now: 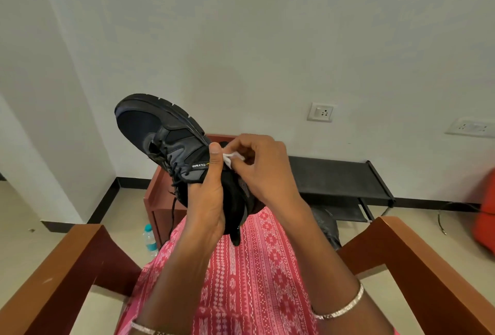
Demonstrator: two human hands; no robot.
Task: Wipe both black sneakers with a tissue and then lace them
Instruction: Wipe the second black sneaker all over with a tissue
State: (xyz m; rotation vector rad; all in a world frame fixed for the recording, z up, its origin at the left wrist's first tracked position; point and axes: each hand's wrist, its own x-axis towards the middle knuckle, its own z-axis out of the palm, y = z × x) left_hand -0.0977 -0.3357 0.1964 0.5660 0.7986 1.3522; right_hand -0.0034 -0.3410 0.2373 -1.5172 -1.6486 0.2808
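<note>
A black sneaker (163, 133) is held up over my lap, toe pointing up and to the left, its black lace (173, 200) hanging loose below. My left hand (207, 200) grips the sneaker around the heel and ankle, thumb pressed on its side. My right hand (263, 171) pinches a small crumpled white tissue (231, 158) against the sneaker's collar, just right of my left thumb. The other sneaker is not in view.
I sit in a wooden chair with arms at the left (61, 270) and right (417, 267). A reddish wooden table (158, 195) stands ahead, a plastic bottle (150, 238) on the floor beside it. A black rack (340, 179) lines the wall; a red object (486, 216) is far right.
</note>
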